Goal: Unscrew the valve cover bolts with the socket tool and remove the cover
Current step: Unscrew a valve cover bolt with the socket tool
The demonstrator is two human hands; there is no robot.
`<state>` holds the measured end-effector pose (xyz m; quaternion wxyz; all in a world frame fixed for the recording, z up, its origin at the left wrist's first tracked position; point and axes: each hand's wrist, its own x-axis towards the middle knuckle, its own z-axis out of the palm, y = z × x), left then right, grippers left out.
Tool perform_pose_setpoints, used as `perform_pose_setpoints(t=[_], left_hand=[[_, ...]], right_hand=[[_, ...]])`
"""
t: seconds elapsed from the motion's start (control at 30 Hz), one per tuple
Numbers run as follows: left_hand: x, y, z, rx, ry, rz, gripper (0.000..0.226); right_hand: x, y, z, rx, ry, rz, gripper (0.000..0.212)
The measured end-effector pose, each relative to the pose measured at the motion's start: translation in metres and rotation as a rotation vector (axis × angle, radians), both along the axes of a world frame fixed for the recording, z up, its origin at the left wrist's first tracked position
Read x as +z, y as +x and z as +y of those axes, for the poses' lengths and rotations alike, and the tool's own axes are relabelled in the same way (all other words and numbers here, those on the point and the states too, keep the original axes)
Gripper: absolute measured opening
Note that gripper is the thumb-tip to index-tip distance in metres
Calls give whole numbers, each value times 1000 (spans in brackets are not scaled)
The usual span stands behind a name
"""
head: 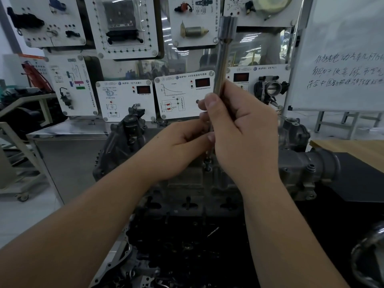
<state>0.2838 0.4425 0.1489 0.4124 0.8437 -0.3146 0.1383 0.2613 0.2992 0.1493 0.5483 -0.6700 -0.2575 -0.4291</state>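
Cover [207, 183]: the grey casting on top of the engine, centre of the frame below both hands, appears seated on the head; its edges are dark and partly hidden by the forearms, so its full outline cannot be confirmed. Engine [307, 169] occupies the centre and lower frame, with dark parts lying in the lower centre.

Right hand [245, 132], centre right: fingers curled round the lower shaft of the socket tool [223, 59], thumb up along it. The tool stands nearly upright, its wide head near the top centre of the frame, its lower end hidden behind the hands.

Left hand [178, 146], just left of the right hand and touching it: fingers curled in toward the shaft's lower part; it looks like a pinch on the shaft, though the contact itself is hidden.

Bolt [207, 165]: a small upright stud or bolt shows just below the hands, standing proud of the cover. Whether the tool is engaged on it cannot be told.

Judgement: the unscrewing step is in hand, at this centre bolt; the cover is not yet lifted. Next move calls for keeping the tool in line with the bolt while turning, then taking the bolt clear before the cover is raised.
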Motion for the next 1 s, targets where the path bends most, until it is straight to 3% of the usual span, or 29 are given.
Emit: perform_pose_setpoints(t=[0.1, 0.27, 0.47, 0.57, 0.67, 0.83, 1.0], left_hand=[[2, 0, 2, -2, -1, 35, 43], [1, 1, 1, 14, -38, 20, 20], [0, 0, -1, 0, -79, 19, 29], [1, 0, 1, -21, -72, 29, 36], [1, 1, 1, -15, -47, 4, 29], [0, 2, -2, -13, -75, 20, 42], [0, 1, 1, -46, -51, 34, 37]], right_hand=[[0, 2, -2, 25, -20, 48, 22], [-1, 4, 1, 84, 13, 47, 47], [-1, 5, 2, -27, 55, -44, 16], [-1, 5, 0, 20, 49, -13, 26], [-1, 6, -1, 44, 66, 21, 39], [-1, 6, 1, -5, 73, -59, 27], [-2, 5, 0, -13, 40, -61, 23]])
